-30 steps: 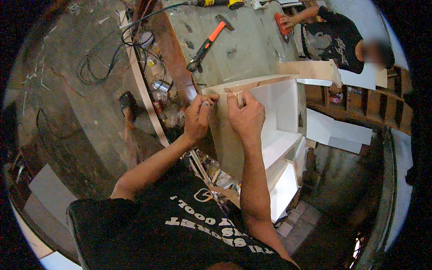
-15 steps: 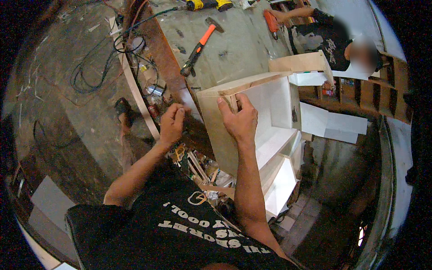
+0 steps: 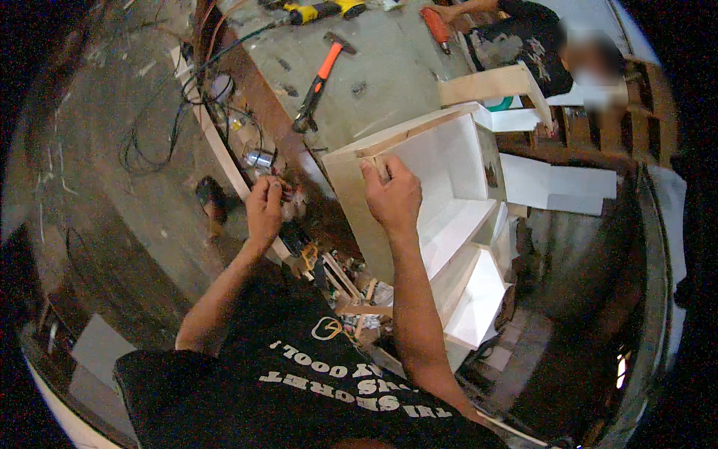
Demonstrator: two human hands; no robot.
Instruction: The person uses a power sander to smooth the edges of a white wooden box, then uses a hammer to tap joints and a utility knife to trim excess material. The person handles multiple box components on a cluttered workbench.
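A pale wooden cabinet frame (image 3: 350, 196) with white inner faces stands in front of me, its open side turned right. My right hand (image 3: 395, 196) is closed round the frame's near front corner, thumb on one side and fingers on the other. To the left of the frame, my left hand (image 3: 265, 211) hangs in the air with thumb and fingers pressed together. Whatever it may hold is too small to make out. Beyond the frame, a claw hammer (image 3: 320, 84) with an orange and black handle lies on the worktop (image 3: 389, 60).
A yellow and black power tool (image 3: 323, 10) lies at the worktop's far end, its hose running left. Another person (image 3: 516, 52) at the far right holds a red tool (image 3: 436, 28). Wood scraps (image 3: 363, 307) clutter the area below the frame. White panels (image 3: 557, 187) lie right.
My left hand has moved left, away from the cabinet frame, with its fingers still together. My right hand keeps its grip on the corner. The whole view has shifted slightly.
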